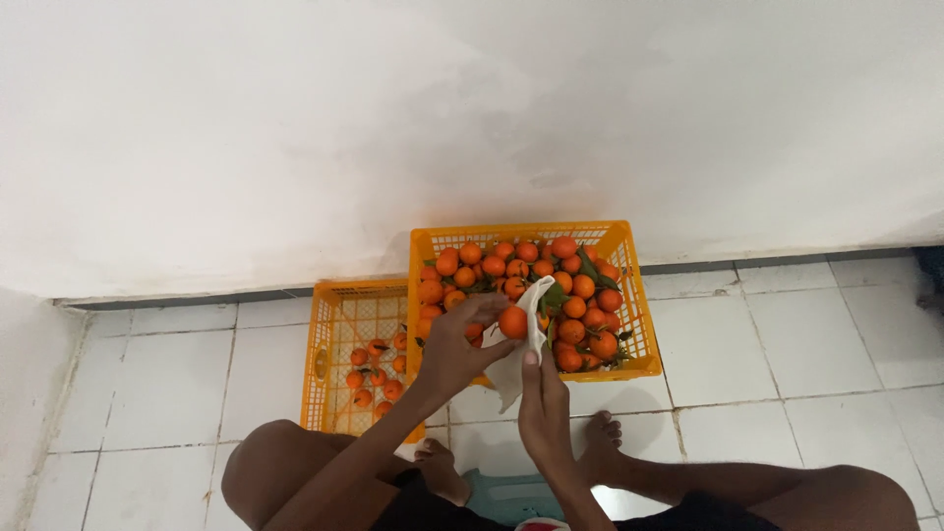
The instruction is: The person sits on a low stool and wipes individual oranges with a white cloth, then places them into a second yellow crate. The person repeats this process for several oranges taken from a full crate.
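Head view, left hand (454, 346) fingers closed around one orange (512, 322), right hand (543, 393) fingers pinching white cloth (519, 339) against it, held just above near rim of full yellow crate (629, 295), sparser crate (329, 339) beside, tiled floor (767, 344), bare feet below.

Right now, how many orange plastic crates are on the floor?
2: a full orange plastic crate against the wall, and a nearly empty one to its left. None seems hidden.

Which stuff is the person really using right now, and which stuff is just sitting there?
In use:
- left hand holding one round orange fruit
- right hand pressing a white cloth on that fruit
- full orange plastic crate of fruit
- nearly empty orange plastic crate

Just there:
- white tiled floor
- white wall
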